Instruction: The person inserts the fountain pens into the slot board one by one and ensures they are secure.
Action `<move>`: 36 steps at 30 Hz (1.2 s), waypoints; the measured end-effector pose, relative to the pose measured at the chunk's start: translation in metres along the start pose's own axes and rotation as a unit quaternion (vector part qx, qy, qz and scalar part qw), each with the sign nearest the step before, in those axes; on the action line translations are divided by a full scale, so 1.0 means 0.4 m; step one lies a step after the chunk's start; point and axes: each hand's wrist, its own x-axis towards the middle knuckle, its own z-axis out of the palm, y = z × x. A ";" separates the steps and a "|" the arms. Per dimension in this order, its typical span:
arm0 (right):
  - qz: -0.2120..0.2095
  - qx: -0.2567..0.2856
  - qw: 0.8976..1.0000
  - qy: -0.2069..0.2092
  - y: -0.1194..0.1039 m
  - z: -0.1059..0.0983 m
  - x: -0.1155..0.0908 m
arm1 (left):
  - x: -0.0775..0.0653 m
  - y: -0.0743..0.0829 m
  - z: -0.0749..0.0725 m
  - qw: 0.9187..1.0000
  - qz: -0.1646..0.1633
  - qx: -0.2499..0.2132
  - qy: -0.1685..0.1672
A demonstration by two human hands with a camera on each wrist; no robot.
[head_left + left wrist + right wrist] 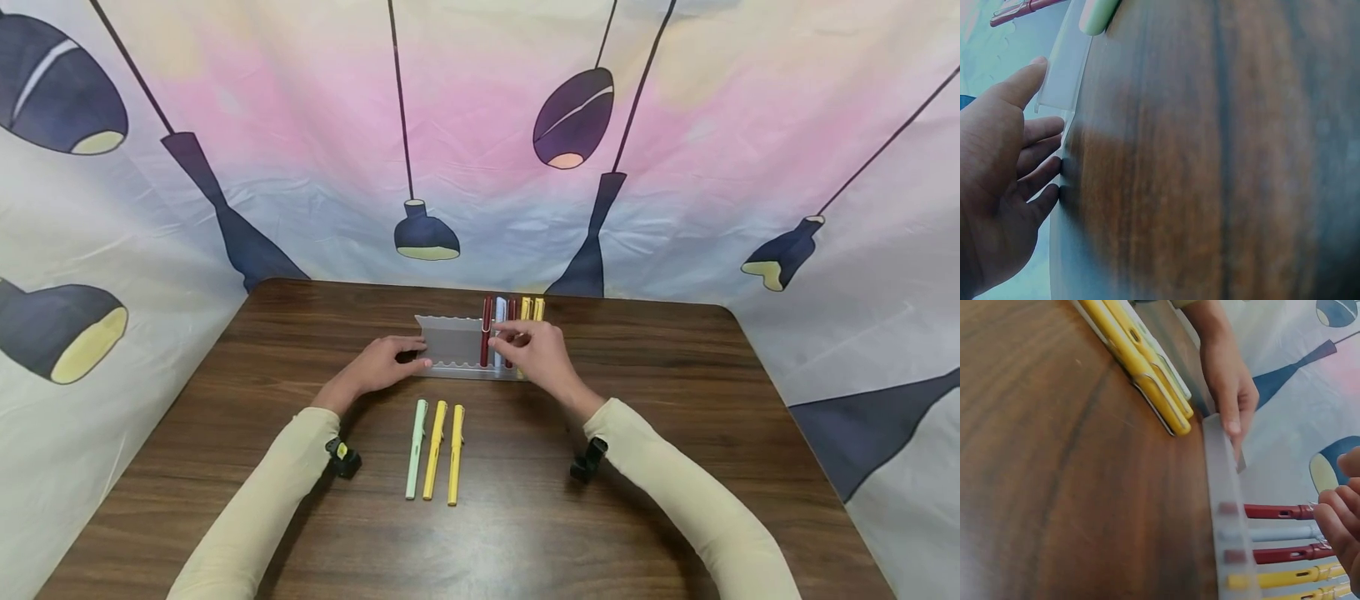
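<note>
A clear plastic pen rack with notched edges lies on the table. My left hand rests against its left end, thumb near the front lip and fingers nearly straight in the left wrist view. Several pens lie side by side in its right part: a dark red pen, a pale blue pen, another dark red pen and two yellow pens. My right hand is over these pens, fingertips beside the leftmost dark red one. Thumb and fingers stand apart in the right wrist view.
In front of the rack lie a mint green pen and two yellow pens, one in the middle and one on the right. The brown wooden table meets a printed cloth backdrop behind.
</note>
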 end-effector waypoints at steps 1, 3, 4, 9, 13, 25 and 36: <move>0.004 -0.002 1.000 -0.003 0.001 0.004 -0.006 | 0.000 0.000 0.000 1.000 0.000 -0.001 0.000; 0.010 -0.004 1.000 -0.008 0.001 0.012 -0.019 | -0.001 -0.002 -0.001 1.000 -0.001 -0.002 0.000; 0.014 -0.003 1.000 -0.010 0.001 0.015 -0.025 | -0.001 -0.002 -0.001 1.000 -0.001 -0.001 0.000; 0.025 0.012 0.999 -0.034 -0.005 0.037 -0.057 | -0.001 -0.005 0.000 1.000 -0.004 0.002 0.001; 0.031 0.019 0.998 -0.057 -0.012 0.055 -0.081 | 0.001 -0.005 0.000 1.000 -0.006 0.003 0.001; 0.037 0.050 0.993 -0.102 -0.016 0.112 -0.134 | -0.003 0.005 -0.002 1.000 -0.008 -0.003 -0.001; 0.050 0.014 0.991 -0.120 -0.019 0.144 -0.153 | 0.000 0.002 0.000 1.000 -0.006 0.001 0.000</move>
